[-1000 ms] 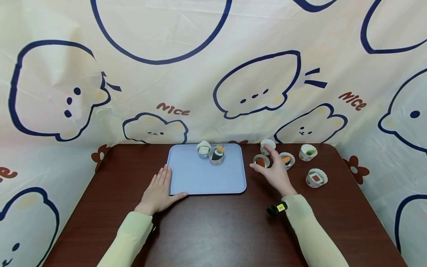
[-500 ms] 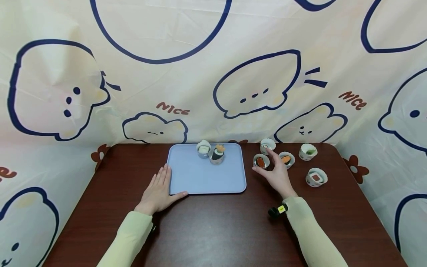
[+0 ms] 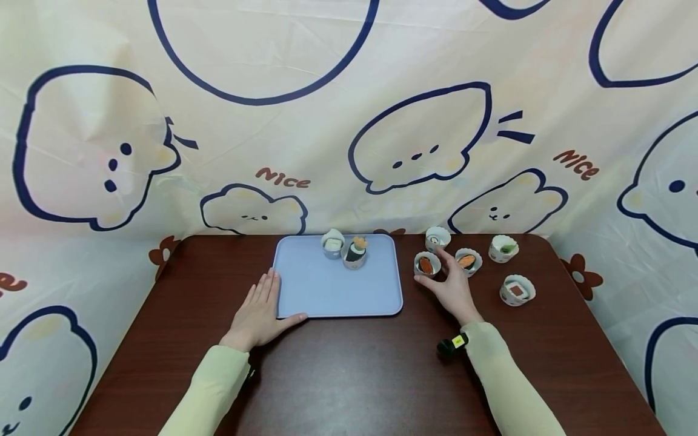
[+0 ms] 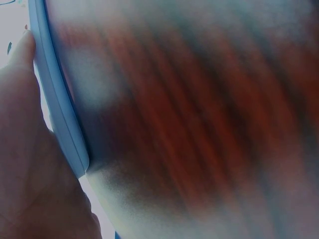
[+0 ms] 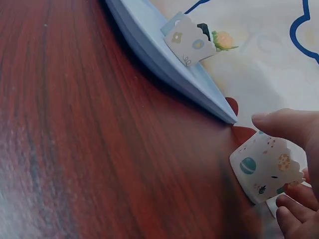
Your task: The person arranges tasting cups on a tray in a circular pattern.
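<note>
A blue tray [image 3: 338, 297] lies on the dark wooden table. My left hand [image 3: 259, 312] is spread at its left front corner, fingers along the left edge and thumb at the front rim. Right of the tray, my right hand [image 3: 451, 290] pinches a paper cup [image 3: 426, 272] between thumb and fingers. Inside that cup is a toy sushi piece [image 3: 425, 265] with a reddish-brown top. The cup's printed side [image 5: 264, 162] faces the right wrist camera, with the thumb at its rim. In the left wrist view, the tray's rim [image 4: 57, 94] runs beside the hand.
Two filled cups stand on the tray, one with a white piece [image 3: 332, 244], one with a dark roll [image 3: 355, 251]. Around my right hand are further cups holding a white roll [image 3: 434, 240], orange sushi [image 3: 468, 261], a green-topped piece [image 3: 507, 248] and a white block [image 3: 516, 290].
My right hand's thumb and index finger have come down and drawn in around the cup with the reddish-brown sushi. The left hand and the tray have stayed put.
</note>
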Action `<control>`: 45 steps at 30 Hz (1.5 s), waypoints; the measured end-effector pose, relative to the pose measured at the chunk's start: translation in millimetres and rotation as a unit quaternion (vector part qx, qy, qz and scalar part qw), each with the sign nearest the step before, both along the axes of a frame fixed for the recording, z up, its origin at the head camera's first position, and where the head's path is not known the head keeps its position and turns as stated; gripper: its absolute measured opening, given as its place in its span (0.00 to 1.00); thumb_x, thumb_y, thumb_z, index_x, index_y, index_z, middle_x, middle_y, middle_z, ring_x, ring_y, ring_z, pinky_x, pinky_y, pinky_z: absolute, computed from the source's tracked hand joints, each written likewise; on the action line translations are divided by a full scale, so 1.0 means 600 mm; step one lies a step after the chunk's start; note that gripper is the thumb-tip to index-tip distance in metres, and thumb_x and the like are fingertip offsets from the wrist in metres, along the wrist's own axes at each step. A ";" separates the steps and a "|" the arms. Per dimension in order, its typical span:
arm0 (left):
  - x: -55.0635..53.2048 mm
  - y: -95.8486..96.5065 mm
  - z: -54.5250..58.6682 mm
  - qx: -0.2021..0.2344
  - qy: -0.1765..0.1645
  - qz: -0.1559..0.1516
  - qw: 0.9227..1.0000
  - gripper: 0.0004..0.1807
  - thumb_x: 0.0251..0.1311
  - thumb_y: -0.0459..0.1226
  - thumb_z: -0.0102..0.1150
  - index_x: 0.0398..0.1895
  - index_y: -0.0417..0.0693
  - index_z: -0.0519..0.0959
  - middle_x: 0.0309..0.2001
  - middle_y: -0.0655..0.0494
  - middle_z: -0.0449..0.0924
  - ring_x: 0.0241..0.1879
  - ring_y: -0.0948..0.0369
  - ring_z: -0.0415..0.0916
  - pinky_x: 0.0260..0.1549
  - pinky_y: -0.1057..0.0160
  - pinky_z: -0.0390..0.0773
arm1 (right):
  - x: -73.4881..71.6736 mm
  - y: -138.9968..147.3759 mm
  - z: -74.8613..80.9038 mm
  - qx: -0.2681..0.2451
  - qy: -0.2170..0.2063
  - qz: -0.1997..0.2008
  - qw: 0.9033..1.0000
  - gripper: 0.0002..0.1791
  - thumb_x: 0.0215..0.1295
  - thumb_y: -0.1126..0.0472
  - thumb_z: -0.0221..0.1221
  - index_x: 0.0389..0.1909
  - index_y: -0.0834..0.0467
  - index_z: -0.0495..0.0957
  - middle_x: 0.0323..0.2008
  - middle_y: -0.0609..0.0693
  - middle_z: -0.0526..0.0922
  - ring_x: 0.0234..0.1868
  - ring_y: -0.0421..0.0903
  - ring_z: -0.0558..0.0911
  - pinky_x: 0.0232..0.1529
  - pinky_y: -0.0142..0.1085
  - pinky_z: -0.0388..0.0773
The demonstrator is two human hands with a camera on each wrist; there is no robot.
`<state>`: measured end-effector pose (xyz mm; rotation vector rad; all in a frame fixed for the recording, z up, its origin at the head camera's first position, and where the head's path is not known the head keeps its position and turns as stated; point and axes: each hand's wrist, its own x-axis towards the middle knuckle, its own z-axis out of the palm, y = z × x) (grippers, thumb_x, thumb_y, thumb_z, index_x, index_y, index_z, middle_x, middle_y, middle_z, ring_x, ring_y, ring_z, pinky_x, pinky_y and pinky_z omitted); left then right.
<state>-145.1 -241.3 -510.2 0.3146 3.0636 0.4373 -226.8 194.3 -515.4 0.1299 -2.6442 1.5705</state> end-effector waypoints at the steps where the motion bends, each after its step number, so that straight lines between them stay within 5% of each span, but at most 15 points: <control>1: 0.001 0.001 0.001 -0.001 0.000 0.001 1.000 0.66 0.57 0.74 0.54 0.78 0.28 0.49 0.79 0.33 0.42 0.77 0.40 0.42 0.73 0.40 0.46 | 0.000 0.000 -0.001 -0.002 0.000 0.000 1.000 0.51 0.59 0.52 0.75 0.78 0.59 0.58 0.74 0.58 0.63 0.73 0.57 0.64 0.69 0.52 0.63; 16: -0.004 -0.005 -0.014 -0.014 0.000 0.001 1.000 0.68 0.56 0.77 0.49 0.79 0.29 0.47 0.80 0.34 0.39 0.78 0.41 0.40 0.73 0.41 0.44 | -0.006 -0.001 -0.015 -0.018 -0.008 -0.008 1.000 0.47 0.61 0.56 0.74 0.76 0.63 0.60 0.71 0.61 0.65 0.71 0.59 0.67 0.68 0.50 0.66; 27: 0.002 0.003 0.010 -0.011 -0.013 0.007 1.000 0.66 0.58 0.73 0.54 0.79 0.29 0.48 0.79 0.34 0.41 0.78 0.40 0.41 0.73 0.41 0.44 | -0.008 -0.001 -0.022 -0.034 -0.014 -0.015 0.999 0.45 0.61 0.58 0.73 0.75 0.62 0.61 0.69 0.61 0.67 0.70 0.59 0.69 0.66 0.49 0.69; 45: 0.000 0.000 -0.001 -0.005 -0.003 0.000 1.000 0.67 0.57 0.75 0.52 0.78 0.28 0.48 0.79 0.33 0.42 0.78 0.40 0.41 0.73 0.41 0.45 | -0.008 -0.002 -0.024 -0.037 -0.003 -0.024 0.999 0.41 0.61 0.60 0.73 0.72 0.63 0.65 0.65 0.60 0.71 0.66 0.58 0.73 0.64 0.50 0.71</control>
